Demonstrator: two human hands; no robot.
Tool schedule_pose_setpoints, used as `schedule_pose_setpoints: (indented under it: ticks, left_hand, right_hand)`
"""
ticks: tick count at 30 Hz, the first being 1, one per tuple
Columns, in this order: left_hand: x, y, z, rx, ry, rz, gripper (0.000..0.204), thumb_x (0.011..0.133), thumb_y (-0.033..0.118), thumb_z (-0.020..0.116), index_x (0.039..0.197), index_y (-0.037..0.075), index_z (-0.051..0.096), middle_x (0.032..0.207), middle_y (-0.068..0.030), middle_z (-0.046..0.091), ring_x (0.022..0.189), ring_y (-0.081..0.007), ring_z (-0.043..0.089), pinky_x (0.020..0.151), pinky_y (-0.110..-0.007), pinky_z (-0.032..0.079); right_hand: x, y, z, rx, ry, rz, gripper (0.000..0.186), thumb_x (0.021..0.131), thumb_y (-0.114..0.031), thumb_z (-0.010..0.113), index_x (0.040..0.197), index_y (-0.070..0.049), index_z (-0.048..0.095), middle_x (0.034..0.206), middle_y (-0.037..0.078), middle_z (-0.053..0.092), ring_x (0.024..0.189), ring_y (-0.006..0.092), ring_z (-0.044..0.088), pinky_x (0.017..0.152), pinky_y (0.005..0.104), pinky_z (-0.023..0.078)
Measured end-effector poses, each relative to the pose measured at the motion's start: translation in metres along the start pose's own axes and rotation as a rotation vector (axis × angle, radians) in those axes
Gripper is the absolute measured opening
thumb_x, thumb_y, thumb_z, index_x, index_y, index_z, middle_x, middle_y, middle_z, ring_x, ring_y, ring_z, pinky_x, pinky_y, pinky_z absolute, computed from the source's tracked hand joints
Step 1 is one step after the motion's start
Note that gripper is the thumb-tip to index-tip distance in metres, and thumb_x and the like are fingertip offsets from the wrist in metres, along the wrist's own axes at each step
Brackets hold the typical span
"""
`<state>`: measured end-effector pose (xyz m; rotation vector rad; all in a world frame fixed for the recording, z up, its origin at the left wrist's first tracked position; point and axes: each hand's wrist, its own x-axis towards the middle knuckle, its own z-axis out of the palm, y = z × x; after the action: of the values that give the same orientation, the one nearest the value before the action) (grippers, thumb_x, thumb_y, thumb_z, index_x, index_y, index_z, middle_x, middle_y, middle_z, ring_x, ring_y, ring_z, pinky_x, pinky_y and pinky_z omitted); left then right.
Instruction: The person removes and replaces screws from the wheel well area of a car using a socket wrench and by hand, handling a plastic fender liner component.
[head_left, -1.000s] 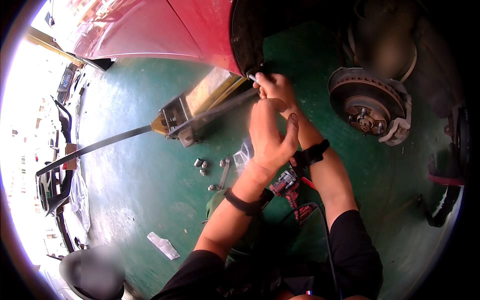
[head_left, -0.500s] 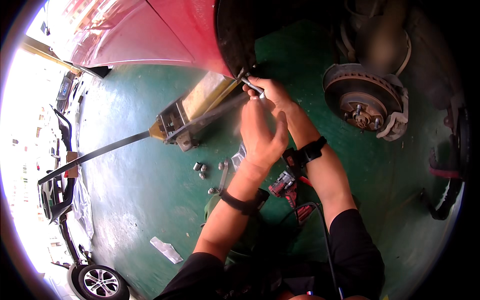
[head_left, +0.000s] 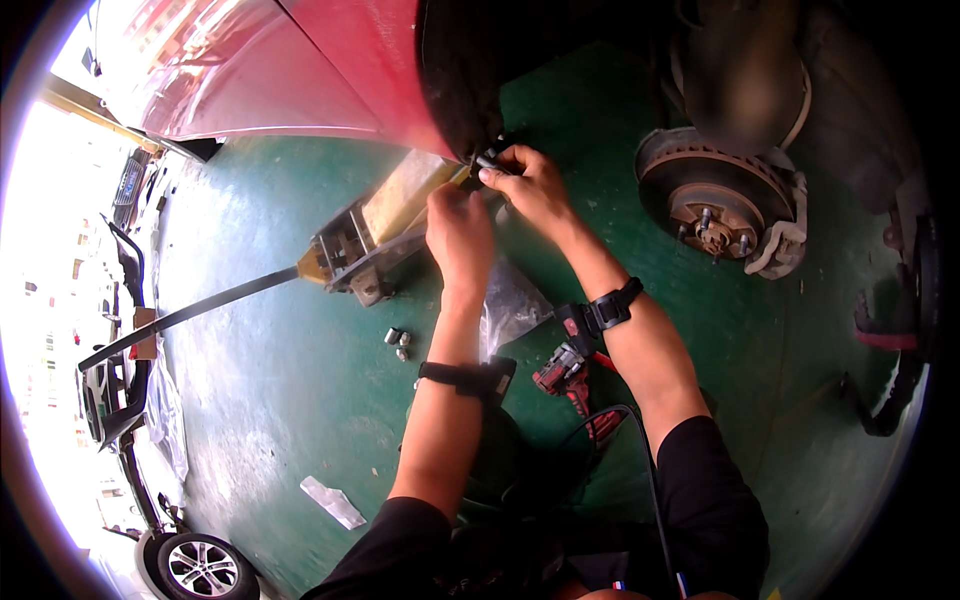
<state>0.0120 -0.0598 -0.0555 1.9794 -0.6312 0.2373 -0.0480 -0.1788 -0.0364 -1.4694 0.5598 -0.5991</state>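
At the lower corner of a red car body panel, my right hand pinches a short silver metal tool. Its tip meets the dark edge of the wheel-arch liner. Just left of it and nearer to me is my left hand, its fingers curled closed; what they hold, if anything, is hidden. Behind the left hand lies a yellow and grey floor jack with a long dark handle. A clear plastic bag rests on the floor below my hands.
A red and black power tool lies between my forearms, beside a black cable. Several small metal sockets or nuts sit left of my left forearm. A bare brake disc hangs at right. A wheel stands lower left.
My left hand has swung left and away from the right hand, uncovering more of the plastic bag. The right hand stays near the panel corner, with less of the silver tool showing.
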Motion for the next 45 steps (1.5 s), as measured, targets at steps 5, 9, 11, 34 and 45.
schedule_pose_setpoints:
  ticks: [5,9,11,34,45]
  left_hand:
    - [0.000,-0.005,0.011,-0.069,-0.130,-0.065,0.035,0.091,0.017,0.070,0.120,0.001,0.060,0.095,-0.0106,0.072,0.082,-0.0180,0.068,0.077,-0.031,0.054]
    - [0.004,0.000,0.012,-0.211,-0.119,-0.085,0.027,0.092,0.016,0.069,0.114,0.000,0.066,0.092,-0.0078,0.073,0.080,-0.0122,0.066,0.074,-0.027,0.052]
    - [0.008,-0.002,0.015,-0.306,-0.128,-0.133,0.024,0.093,0.015,0.068,0.110,-0.001,0.067,0.091,-0.0063,0.073,0.079,-0.0101,0.065,0.074,-0.025,0.051]
    - [-0.013,0.040,0.004,-1.040,-0.584,-0.532,0.018,0.097,0.017,0.058,0.102,0.001,0.065,0.087,-0.0011,0.067,0.071,-0.0070,0.059,0.066,-0.022,0.046]
    - [-0.037,0.085,0.002,-0.882,-0.428,-0.150,0.010,0.098,0.007,0.061,0.105,0.001,0.064,0.091,-0.0033,0.070,0.081,-0.0071,0.061,0.075,-0.022,0.047]
  right_hand:
    - [0.003,-0.001,-0.002,0.096,-0.059,-0.039,0.023,0.085,-0.020,0.070,0.096,0.001,0.068,0.080,0.003,0.065,0.062,0.0108,0.057,0.042,0.0283,0.043]
    - [-0.003,-0.013,-0.008,0.133,-0.131,0.061,0.022,0.089,-0.021,0.068,0.094,0.000,0.069,0.080,0.002,0.065,0.066,0.0091,0.056,0.048,0.0273,0.044]
    - [-0.003,-0.012,-0.007,0.117,-0.162,0.033,0.021,0.090,-0.021,0.066,0.092,-0.001,0.070,0.079,0.002,0.064,0.071,0.0084,0.055,0.058,0.0265,0.044]
    - [-0.063,0.093,-0.103,-1.176,-0.225,0.330,0.034,0.082,-0.034,0.070,0.100,-0.006,0.072,0.115,0.020,0.068,0.108,0.0369,0.064,0.091,0.0487,0.051]
    - [-0.072,0.072,-0.131,-0.950,-0.166,0.229,0.035,0.093,-0.037,0.062,0.091,-0.002,0.067,0.096,0.018,0.071,0.090,0.0339,0.068,0.076,0.0414,0.053]
